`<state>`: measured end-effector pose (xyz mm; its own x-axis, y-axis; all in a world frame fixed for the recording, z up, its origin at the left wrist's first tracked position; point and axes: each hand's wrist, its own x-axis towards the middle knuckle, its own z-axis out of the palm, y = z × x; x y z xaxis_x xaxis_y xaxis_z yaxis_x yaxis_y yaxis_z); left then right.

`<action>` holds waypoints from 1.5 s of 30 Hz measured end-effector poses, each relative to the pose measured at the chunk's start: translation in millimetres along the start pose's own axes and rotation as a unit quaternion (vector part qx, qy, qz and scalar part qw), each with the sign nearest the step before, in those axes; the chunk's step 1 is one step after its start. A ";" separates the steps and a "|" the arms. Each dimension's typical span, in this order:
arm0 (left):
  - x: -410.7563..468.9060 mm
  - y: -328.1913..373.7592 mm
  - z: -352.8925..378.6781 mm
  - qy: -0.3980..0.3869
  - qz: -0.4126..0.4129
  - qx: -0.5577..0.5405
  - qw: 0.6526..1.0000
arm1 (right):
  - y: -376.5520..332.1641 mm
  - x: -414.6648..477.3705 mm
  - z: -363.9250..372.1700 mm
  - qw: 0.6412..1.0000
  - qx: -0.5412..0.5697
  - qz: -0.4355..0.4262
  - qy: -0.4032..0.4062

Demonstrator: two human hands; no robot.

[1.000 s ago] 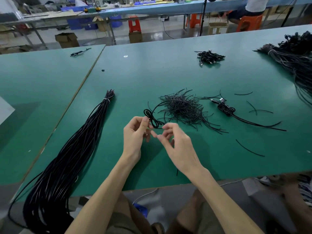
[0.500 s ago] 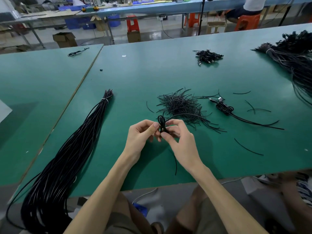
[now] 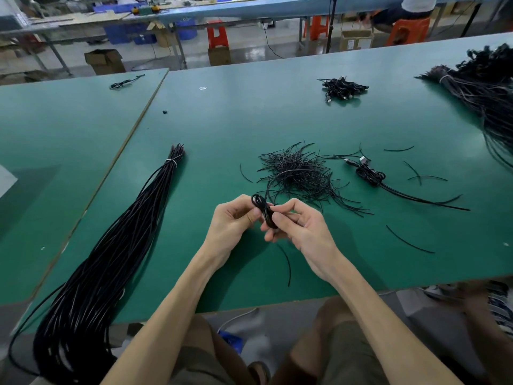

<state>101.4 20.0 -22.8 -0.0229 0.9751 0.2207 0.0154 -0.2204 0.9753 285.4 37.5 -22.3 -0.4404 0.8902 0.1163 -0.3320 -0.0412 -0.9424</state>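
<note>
Item: coiled cable (image 3: 263, 209), gripped by both my left hand (image 3: 231, 223) and right hand (image 3: 301, 227), fingers curled round it. Coil wound; binding looks unfinished, one strand arcing toward 12 o'clock. Tie pile (image 3: 298, 170) at 12; bound coil (image 3: 370, 175) at 2; uncoiled bundle (image 3: 111, 245) at 9, many left.

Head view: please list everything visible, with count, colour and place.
coiled cable: one, black, between both hands
tie pile: one, black, behind the hands
long cable bundle: one, black, left, over the near edge
tied USB cable: one, black, right of the pile
loose ties: several, black, scattered right
cable heap: one, black, far centre
right cable bundle: one, black, far right
tables: two, green, side by side
stools: three, red-orange, floor behind
left hand: one, bare, pinches the coiled cable
right hand: one, bare, pinches the coiled cable
</note>
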 end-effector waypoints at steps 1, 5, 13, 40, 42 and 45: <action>0.0 -0.9 0.5 0.004 -0.001 -0.002 1.000 | -0.9 0.2 -1.0 1.000 0.012 0.013 -0.013; 1.2 -4.8 1.1 0.022 -0.006 0.009 1.000 | -2.6 -0.5 -2.0 0.998 0.029 0.043 -0.046; -0.7 -1.3 4.4 -0.039 -0.003 -0.008 0.999 | 0.7 0.9 -0.3 0.999 0.017 0.041 0.005; 2.5 -6.6 -3.0 -0.013 -0.034 -0.045 0.998 | -1.7 1.9 13.2 0.987 -0.126 0.077 -0.056; 2.8 -6.7 -4.3 -0.020 -0.037 -0.048 0.998 | 0.4 1.4 16.5 0.986 -0.137 0.072 -0.057; 3.7 -8.5 -5.7 -0.042 -0.056 -0.042 0.997 | 1.3 1.0 15.8 0.987 -0.140 0.060 -0.059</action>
<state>95.5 25.3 -30.2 0.0635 0.9916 0.1128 -0.0657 -0.1087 0.9919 271.3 31.1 -18.4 -0.5626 0.8265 0.0183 -0.0359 -0.0023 -0.9994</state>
